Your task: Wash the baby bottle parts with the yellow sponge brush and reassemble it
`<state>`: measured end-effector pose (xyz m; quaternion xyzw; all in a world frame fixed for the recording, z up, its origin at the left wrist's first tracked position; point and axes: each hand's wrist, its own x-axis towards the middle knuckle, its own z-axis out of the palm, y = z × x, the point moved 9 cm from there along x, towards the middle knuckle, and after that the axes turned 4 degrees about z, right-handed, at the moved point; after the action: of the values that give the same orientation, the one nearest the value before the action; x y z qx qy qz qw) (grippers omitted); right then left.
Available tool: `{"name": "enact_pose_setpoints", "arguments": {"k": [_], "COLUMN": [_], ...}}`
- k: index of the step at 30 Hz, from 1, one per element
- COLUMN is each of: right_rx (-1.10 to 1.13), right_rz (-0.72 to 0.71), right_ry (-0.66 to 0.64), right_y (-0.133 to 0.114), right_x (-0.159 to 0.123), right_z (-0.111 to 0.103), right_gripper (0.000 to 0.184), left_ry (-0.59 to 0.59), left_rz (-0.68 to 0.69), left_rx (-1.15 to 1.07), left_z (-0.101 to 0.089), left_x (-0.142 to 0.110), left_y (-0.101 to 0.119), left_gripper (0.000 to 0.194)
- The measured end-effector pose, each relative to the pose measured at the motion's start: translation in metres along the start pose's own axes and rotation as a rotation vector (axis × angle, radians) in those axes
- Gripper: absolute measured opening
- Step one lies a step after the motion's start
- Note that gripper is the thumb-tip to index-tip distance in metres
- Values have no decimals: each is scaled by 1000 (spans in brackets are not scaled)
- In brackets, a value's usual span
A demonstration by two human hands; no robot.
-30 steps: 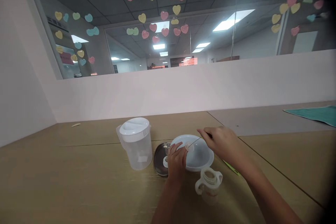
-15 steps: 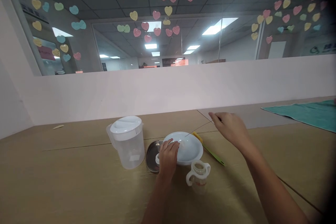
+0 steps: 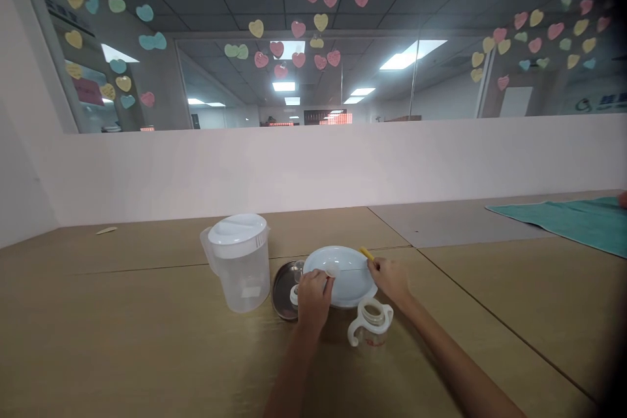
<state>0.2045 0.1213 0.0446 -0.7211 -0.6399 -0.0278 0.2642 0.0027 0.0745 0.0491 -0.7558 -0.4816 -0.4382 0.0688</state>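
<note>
My left hand (image 3: 312, 300) looks closed on the small white end piece (image 3: 333, 268) of a thin tube (image 3: 353, 268) - a straw, by the look of it - though my fingers hide part of the grip; my right hand (image 3: 389, 277) pinches the tube's far end, so neither hand is released. The tube spans a shallow white bowl (image 3: 345, 290), held over the hollow; I can't tell whether it touches the rim. It seems very light, springy and probably slick when wet, so I'd hold it near the ends and avoid loading the slender middle; the white piece looks like the surest purchase. A handled plastic cup (image 3: 371, 325) sits just beside my right hand on the bench (image 3: 147, 294); a steel lid (image 3: 283, 290) lies under my left.
</note>
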Motion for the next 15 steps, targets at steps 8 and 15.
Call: {"name": "enact_pose_setpoints", "arguments": {"k": [8, 15], "right_rx": [38, 169], "right_rz": [1, 7], "right_ry": [-11, -1], "right_y": [8, 12], "right_x": [-1, -3], "right_z": [14, 19], "right_gripper": [47, 45], "left_ry": [302, 269], "left_rz": [-36, 81], "left_rx": [-430, -667], "left_z": [-48, -54], "left_x": [2, -8], "left_y": [30, 74], "left_gripper": [22, 17]}}
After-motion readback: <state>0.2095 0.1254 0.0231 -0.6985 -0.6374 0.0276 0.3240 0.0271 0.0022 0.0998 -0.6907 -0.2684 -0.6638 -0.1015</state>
